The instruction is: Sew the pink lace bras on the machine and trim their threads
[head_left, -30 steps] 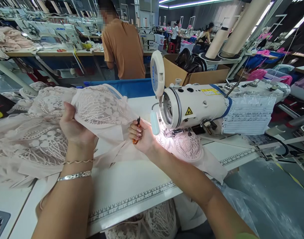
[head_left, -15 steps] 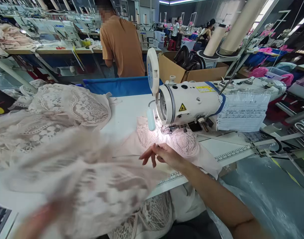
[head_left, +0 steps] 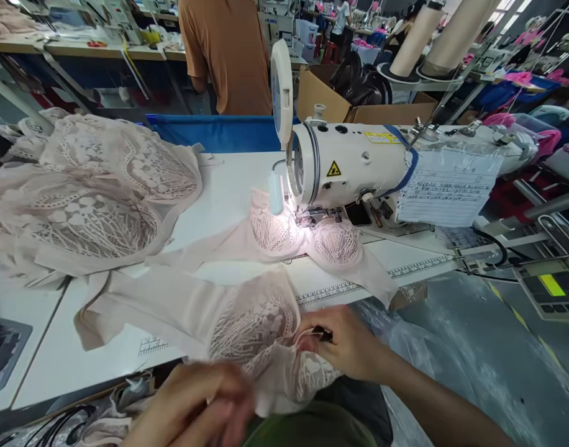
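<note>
A pale pink lace bra (head_left: pixel 254 320) lies over the table's front edge, one cup flat and the other bunched up. My right hand (head_left: pixel 345 341) is closed on the bunched cup near the middle of the bra. A small dark object (head_left: pixel 322 334), its kind unclear, shows between those fingers. Close to the lower cup is my left hand (head_left: pixel 205 397), slightly blurred, with curled fingers; what they pinch, if anything, is hidden. A second lace bra (head_left: pixel 335 242) lies under the needle area of a white sewing machine (head_left: pixel 354 164), lit by its lamp.
More lace bras (head_left: pixel 102 198) are heaped at the left of the white table (head_left: pixel 233 171). Behind the machine stand a cardboard box (head_left: pixel 368 113) with a black bag and two large thread cones (head_left: pixel 417 40). A control panel (head_left: pixel 552 285) is at right. A co-worker (head_left: pixel 223 56) stands beyond.
The bra, a blur at the left before, now lies at the table's front edge. My right hand has come down from near the machine onto it; my left hand has moved right. The view has tilted down.
</note>
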The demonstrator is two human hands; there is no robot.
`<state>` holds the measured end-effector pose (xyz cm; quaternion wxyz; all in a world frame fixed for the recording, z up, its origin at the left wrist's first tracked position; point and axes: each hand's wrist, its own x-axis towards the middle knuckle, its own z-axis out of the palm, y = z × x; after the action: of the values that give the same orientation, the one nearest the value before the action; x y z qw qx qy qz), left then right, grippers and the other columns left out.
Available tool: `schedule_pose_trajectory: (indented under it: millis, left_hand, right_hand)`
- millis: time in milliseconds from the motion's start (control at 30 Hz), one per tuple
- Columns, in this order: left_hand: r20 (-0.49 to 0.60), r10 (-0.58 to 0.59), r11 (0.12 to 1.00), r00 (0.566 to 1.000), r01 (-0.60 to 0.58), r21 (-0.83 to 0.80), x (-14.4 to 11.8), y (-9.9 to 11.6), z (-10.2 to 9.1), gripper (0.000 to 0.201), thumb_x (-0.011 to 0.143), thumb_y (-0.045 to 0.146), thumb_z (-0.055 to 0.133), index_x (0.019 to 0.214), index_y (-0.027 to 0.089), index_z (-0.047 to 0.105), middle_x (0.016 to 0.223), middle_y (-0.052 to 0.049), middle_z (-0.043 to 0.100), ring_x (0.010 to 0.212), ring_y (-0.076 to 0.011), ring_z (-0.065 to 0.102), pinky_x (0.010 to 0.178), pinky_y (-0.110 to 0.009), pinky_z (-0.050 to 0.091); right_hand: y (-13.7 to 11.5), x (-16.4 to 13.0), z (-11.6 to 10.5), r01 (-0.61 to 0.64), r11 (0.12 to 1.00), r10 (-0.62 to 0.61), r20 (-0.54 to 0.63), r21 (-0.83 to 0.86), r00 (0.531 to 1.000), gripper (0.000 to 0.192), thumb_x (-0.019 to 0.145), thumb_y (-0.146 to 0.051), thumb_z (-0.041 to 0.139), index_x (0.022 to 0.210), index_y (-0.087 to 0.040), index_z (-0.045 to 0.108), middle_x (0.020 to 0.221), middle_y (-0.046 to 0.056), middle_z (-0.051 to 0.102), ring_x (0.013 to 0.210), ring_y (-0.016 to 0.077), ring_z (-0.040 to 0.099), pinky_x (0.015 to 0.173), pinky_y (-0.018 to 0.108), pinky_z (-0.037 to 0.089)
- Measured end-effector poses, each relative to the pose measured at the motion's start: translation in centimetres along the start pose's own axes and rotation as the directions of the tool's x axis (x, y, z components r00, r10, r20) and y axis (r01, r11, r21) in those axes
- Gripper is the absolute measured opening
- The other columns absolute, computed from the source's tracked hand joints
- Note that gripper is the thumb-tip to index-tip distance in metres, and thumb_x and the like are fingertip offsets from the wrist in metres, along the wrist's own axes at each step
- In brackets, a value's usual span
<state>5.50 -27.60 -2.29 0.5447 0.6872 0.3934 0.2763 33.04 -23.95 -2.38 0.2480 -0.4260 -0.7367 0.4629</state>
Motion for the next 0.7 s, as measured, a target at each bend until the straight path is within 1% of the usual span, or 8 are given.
schedule_pose_trajectory:
  millis: [100, 167, 233, 333, 400, 500, 567, 700]
  left_hand:
    - [0.179, 0.178, 0.914, 0.968, -0.230, 0.333, 4.3, 1.2, 0.5, 0.035, 0.096, 0.012, 0.051, 0.115, 0.030, 0.073, 0.137, -0.009, 0.064, 0.132, -0.0287, 0.054, 0.103, -0.040, 0.050]
    - [0.330, 0.244, 0.850, 0.912, -0.365, 0.379, 6.3, 1.6, 0.5, 0.020, 0.091, 0.014, 0.063, 0.097, 0.027, 0.077, 0.158, -0.006, 0.045, 0.151, -0.0351, 0.028, 0.117, -0.055, 0.035]
    - [0.392, 0.264, 0.832, 0.881, -0.414, 0.369, 7.2, 2.0, -0.2, 0.006, 0.085, 0.020, 0.075, 0.081, 0.025, 0.076, 0.163, -0.003, 0.038, 0.154, -0.0383, 0.020, 0.122, -0.064, 0.018]
    - [0.449, 0.218, 0.886, 0.866, -0.368, 0.281, 6.8, 2.6, -1.8, 0.010, 0.085, 0.021, 0.075, 0.076, 0.026, 0.076, 0.148, -0.005, 0.057, 0.144, -0.0370, 0.042, 0.123, -0.064, 0.008]
    - [0.485, 0.140, 0.961, 0.863, -0.236, 0.142, 6.1, 2.6, -2.5, 0.018, 0.090, 0.019, 0.068, 0.075, 0.026, 0.076, 0.114, -0.009, 0.076, 0.112, -0.0303, 0.067, 0.120, -0.058, 0.024]
    - [0.351, -0.025, 0.979, 0.936, 0.094, -0.181, 5.1, 1.1, -2.0, 0.026, 0.094, 0.028, 0.064, 0.071, 0.022, 0.075, 0.070, -0.007, 0.070, 0.066, -0.0197, 0.062, 0.087, -0.037, 0.052]
    - [0.181, -0.174, 0.863, 0.968, 0.238, -0.446, 4.7, -0.3, -0.8, 0.032, 0.089, 0.038, 0.071, 0.063, 0.018, 0.070, 0.065, -0.007, 0.065, 0.064, -0.0180, 0.059, 0.068, -0.027, 0.051]
    - [0.040, -0.421, 0.435, 0.906, 0.240, -0.868, 4.5, -2.1, 2.5, 0.039, 0.071, 0.037, 0.087, 0.055, 0.016, 0.058, 0.052, 0.000, 0.054, 0.051, -0.0128, 0.054, 0.054, -0.022, 0.048]
  right_hand:
    - [-0.3, -1.2, -0.3, 0.125, 0.990, -0.125, 0.013, -0.063, 0.992, 0.014, 0.085, -0.010, 0.065, 0.080, -0.020, 0.074, 0.076, 0.001, 0.076, 0.069, 0.0152, 0.068, 0.068, 0.024, 0.045]
    - [-0.6, -1.9, -1.0, 0.186, 0.980, -0.177, 0.110, -0.076, 0.978, 0.018, 0.086, -0.008, 0.063, 0.078, -0.021, 0.073, 0.073, 0.000, 0.075, 0.066, 0.0138, 0.066, 0.064, 0.023, 0.045]
    - [-0.8, -2.5, -2.1, 0.233, 0.972, -0.220, 0.231, -0.030, 0.948, 0.018, 0.089, -0.012, 0.063, 0.077, -0.021, 0.073, 0.070, -0.001, 0.073, 0.063, 0.0125, 0.065, 0.061, 0.022, 0.044]
    - [-0.8, -2.7, -3.8, 0.276, 0.960, -0.278, 0.333, 0.055, 0.901, 0.020, 0.095, -0.020, 0.063, 0.077, -0.021, 0.073, 0.065, 0.001, 0.069, 0.063, 0.0125, 0.062, 0.061, 0.023, 0.044]
    - [-0.4, -2.5, -4.6, 0.273, 0.955, -0.295, 0.346, 0.112, 0.891, 0.027, 0.098, -0.029, 0.060, 0.076, -0.021, 0.072, 0.066, 0.003, 0.068, 0.064, 0.0136, 0.061, 0.064, 0.025, 0.047]
    - [0.8, -2.1, -4.9, 0.211, 0.958, -0.265, 0.314, 0.194, 0.912, 0.039, 0.098, -0.049, 0.059, 0.073, -0.021, 0.069, 0.071, 0.005, 0.067, 0.068, 0.0155, 0.061, 0.071, 0.029, 0.049]
    - [1.9, -1.9, -4.6, 0.113, 0.961, -0.184, 0.277, 0.253, 0.943, 0.048, 0.094, -0.061, 0.059, 0.070, -0.020, 0.064, 0.071, 0.004, 0.064, 0.066, 0.0149, 0.056, 0.065, 0.029, 0.045]
    - [4.0, -1.6, -2.9, -0.161, 0.876, 0.071, 0.210, 0.454, 0.975, 0.060, 0.087, -0.070, 0.062, 0.056, -0.019, 0.052, 0.057, -0.001, 0.052, 0.052, 0.0107, 0.040, 0.051, 0.027, 0.026]
